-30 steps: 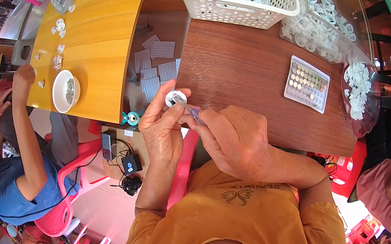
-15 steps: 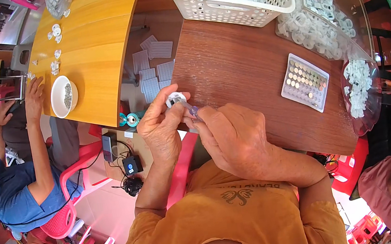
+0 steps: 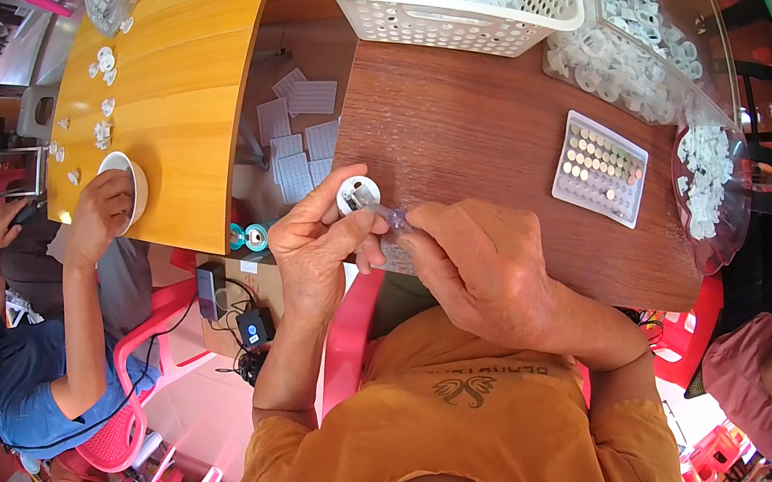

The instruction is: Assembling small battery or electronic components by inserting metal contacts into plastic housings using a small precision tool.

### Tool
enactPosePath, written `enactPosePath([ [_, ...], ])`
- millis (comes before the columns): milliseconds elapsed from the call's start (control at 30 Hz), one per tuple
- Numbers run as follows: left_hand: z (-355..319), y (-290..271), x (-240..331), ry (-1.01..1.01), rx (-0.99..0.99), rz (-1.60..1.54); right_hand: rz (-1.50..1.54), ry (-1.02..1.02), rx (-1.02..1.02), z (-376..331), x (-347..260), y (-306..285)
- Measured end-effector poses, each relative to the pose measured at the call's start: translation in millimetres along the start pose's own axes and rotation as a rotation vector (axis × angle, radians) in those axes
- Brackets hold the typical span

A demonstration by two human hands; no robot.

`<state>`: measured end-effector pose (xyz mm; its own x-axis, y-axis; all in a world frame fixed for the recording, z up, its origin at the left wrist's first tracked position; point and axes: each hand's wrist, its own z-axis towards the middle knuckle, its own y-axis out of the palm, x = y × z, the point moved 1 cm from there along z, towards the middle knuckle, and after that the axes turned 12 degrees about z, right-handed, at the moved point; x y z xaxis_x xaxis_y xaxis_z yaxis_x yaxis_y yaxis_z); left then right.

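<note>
My left hand (image 3: pixel 310 252) pinches a round white plastic part (image 3: pixel 357 191) between thumb and fingers, its open face with small fittings turned up. In my right hand (image 3: pixel 489 260) is a small tool with a translucent purple handle (image 3: pixel 396 220), its end against the part's lower right edge. My fingers hide most of the tool, so its exact kind does not show. Both hands meet just off the brown table's left front edge. To their right on the table lies a pale tray (image 3: pixel 634 207) with rows of small round metal discs.
A white perforated basket (image 3: pixel 463 22) of white plastic parts stands at the back. Right of it are a clear bin (image 3: pixel 601 21) of similar parts and a reddish translucent dish (image 3: pixel 708 255) of small white pieces. Leftward, a co-worker sits at a yellow table (image 3: pixel 176 103).
The white part has tilted so its open face shows more, and my hands have shifted slightly. The co-worker's hand has moved into the white bowl on the yellow table.
</note>
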<state>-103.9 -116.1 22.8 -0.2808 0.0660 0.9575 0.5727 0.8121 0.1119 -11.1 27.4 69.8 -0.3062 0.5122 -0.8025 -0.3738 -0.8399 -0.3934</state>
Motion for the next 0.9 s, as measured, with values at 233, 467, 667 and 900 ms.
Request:
enactPosePath([
  [233,2,1,3,0.013,-0.014,-0.011,0.041,0.004,-0.021,3,-1,-6],
  [467,6,4,1,-0.069,-0.092,-0.198,0.011,0.031,-0.035,-1,3,-11],
  [667,4,12,-3,0.036,0.004,-0.136,-0.005,0.012,-0.035,-2,4,-11],
  [900,2,19,-4,0.024,0.086,-0.203,-0.023,-0.032,-0.03,-4,5,-8],
])
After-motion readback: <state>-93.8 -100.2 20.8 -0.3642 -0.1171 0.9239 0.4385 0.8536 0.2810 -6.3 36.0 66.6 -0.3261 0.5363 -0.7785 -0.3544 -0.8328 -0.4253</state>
